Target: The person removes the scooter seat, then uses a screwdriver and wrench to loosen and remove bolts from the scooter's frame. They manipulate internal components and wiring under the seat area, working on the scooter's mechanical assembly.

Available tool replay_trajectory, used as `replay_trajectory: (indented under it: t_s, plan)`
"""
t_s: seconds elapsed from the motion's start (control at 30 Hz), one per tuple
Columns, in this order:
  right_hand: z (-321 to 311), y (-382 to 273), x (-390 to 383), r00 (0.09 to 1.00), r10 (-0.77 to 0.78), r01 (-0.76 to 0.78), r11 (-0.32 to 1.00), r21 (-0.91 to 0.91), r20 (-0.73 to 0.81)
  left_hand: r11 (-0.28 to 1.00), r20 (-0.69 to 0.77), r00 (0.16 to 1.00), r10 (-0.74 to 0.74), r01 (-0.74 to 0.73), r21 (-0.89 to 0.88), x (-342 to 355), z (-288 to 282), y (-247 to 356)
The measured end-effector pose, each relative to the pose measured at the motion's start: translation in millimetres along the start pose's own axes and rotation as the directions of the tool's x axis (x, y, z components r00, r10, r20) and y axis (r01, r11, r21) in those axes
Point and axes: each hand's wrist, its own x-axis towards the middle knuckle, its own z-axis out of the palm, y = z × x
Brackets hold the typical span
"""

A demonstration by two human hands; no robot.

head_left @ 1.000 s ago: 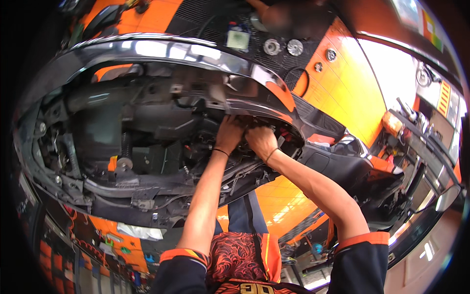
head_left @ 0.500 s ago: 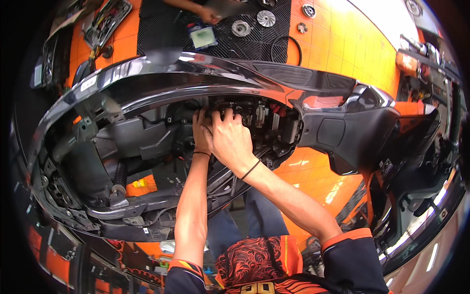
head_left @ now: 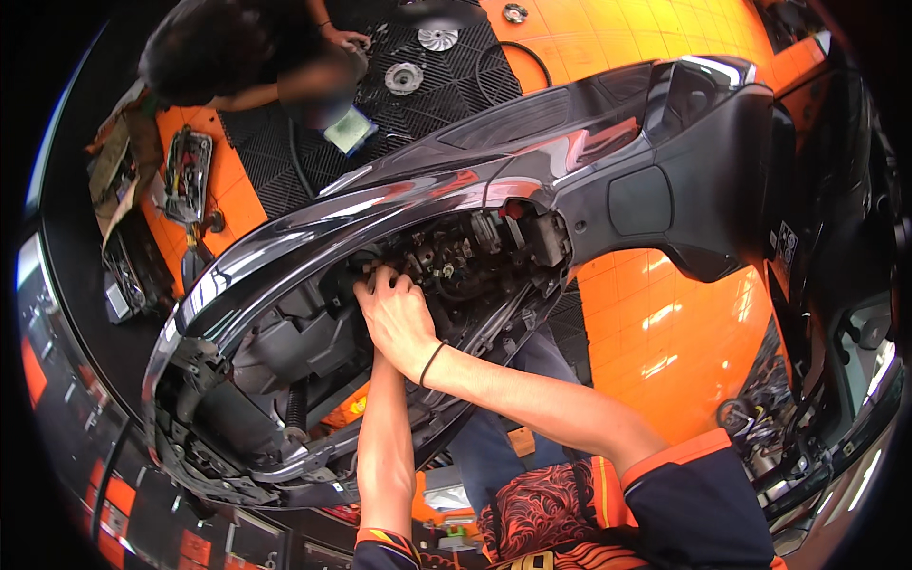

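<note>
My right hand reaches down into the uncovered body cavity of a dark scooter. Its fingers curl over something at the left end of the exposed engine parts; what they grip is hidden. Beneath it comes my left forearm, and the left hand is almost wholly covered by the right one, so its fingers do not show clearly. Left of both hands lies a dark plastic inner panel. A coil-spring shock absorber stands nearer me in the frame.
Across the scooter, a co-worker's hand is over a black ribbed mat holding a round metal part, a finned disc and a belt loop. A tool tray sits at left. The floor is orange tile.
The view has shifted and the scooter appears rotated. My right hand now covers my left hand, whose fingers showed before, and sits left of the engine parts. More of the co-worker is visible.
</note>
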Motion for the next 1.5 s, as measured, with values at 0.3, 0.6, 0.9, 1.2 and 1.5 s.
replay_trajectory:
  t_s: [0.3, 0.6, 0.9, 1.2, 1.5]
  plan:
    - [4, 25, 0, 0.978, -0.208, 0.206, 0.975, 0.086, 0.014, 0.984, 0.025, 0.985, 0.171, -0.170, -0.048, 18, 1, -32]
    - [13, 33, -1, 0.967, -0.214, 0.230, 0.967, 0.113, -0.135, 0.972, 0.037, 0.974, 0.225, -0.221, -0.081, 18, 3, -46]
    - [16, 36, -6, 0.984, -0.165, 0.176, 0.964, 0.198, -0.073, 0.933, 0.030, 0.952, 0.303, -0.290, -0.215, 18, 27, -62]
    - [-8, 117, -50, 0.997, -0.059, 0.083, 0.760, 0.644, -0.059, 0.956, 0.060, 0.955, 0.291, -0.287, -0.062, 42, 15, -24]
    - [-45, 245, -90, 0.956, 0.293, -0.076, 0.178, 0.981, 0.020, 0.935, -0.169, 0.946, 0.278, -0.226, 0.274, 48, 12, 5]
